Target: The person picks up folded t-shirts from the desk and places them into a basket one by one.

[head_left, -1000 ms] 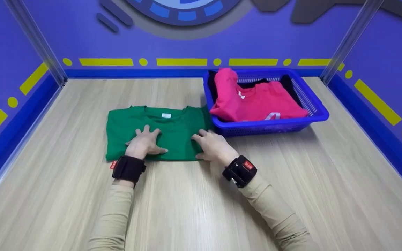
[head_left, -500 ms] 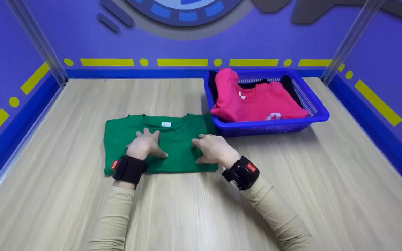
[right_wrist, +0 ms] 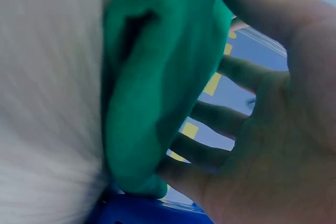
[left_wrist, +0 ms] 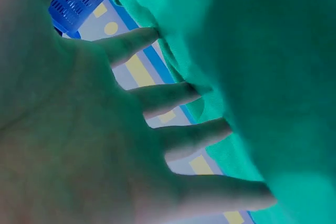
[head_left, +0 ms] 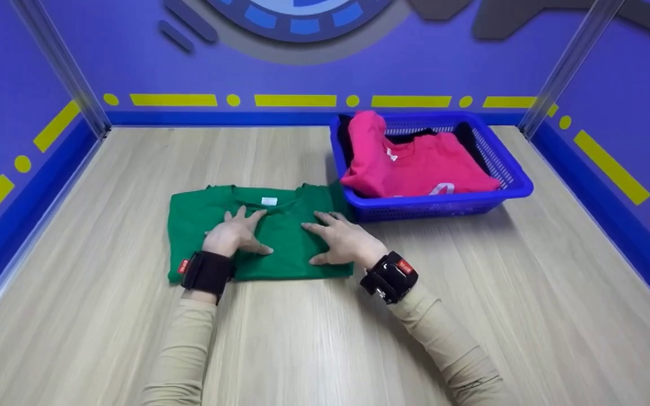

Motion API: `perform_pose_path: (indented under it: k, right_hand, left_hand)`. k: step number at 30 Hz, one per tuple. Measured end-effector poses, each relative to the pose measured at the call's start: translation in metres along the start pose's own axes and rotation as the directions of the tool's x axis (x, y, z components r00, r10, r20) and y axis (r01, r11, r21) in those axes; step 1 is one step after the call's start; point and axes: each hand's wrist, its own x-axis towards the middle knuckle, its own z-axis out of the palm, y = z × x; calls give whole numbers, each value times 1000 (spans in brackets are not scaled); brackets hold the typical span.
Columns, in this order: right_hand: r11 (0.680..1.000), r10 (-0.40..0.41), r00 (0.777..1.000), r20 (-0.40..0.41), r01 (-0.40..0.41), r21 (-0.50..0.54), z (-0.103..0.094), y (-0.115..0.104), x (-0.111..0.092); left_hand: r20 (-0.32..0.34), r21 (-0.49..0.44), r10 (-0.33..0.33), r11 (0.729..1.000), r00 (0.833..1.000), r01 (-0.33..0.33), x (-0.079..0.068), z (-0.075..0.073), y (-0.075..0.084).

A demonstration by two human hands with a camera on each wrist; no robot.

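Note:
A folded green T-shirt (head_left: 288,239) lies flat on the wooden table, its collar and white label facing the back wall. My left hand (head_left: 233,234) rests on its left-middle part with the fingers spread. On the right part, my right hand (head_left: 347,239) touches the cloth, also with spread fingers. In the left wrist view the fingertips of my left hand (left_wrist: 84,114) meet the green cloth. The right wrist view shows my right hand (right_wrist: 273,114) with its fingertips against the shirt's thick folded side (right_wrist: 152,93). Neither hand pinches the fabric.
A blue plastic basket (head_left: 443,197) stands at the back right, close against the shirt's upper right corner. Inside it lie a pink shirt (head_left: 415,169) and black cloth (head_left: 464,132). Blue panels (head_left: 302,73) enclose the table at the back and sides.
The green T-shirt has slid a little toward me during the first half second. My right hand's fingers have since spread wider, and the left index finger reaches further toward the collar.

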Motion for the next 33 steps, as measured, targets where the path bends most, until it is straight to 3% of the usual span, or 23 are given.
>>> perform_pose_path:
  k: [8, 18, 23, 26, 29, 33]
  right_hand:
    - [999, 8, 999, 49, -6, -42, -3, -8, -4]
    - [986, -11, 995, 104, 29, -164, -11, -24, -17]
    - [993, -25, 992, 120, 38, -111, -16, -24, -20]
    - [1000, -2, 996, 89, 3, -20, -19, -21, -20]
    - [996, 77, 997, 12, -77, 37, -22, -17, -19]
    - [978, 202, 975, -94, -196, 71, -22, -10, -18]
  left_hand:
    - [5, 47, 29, 998, 1000, -29, -6, -1, 0]
    - [15, 55, 31, 998, 999, -32, -20, -7, 7]
    - [31, 53, 49, 997, 998, -50, -21, -10, 6]
    - [7, 20, 58, 998, 998, -58, -20, -13, 0]
    - [-41, -35, 48, 998, 998, -50, -19, -19, -10]
    - [-82, -104, 4, 995, 997, -12, -21, -27, -31]
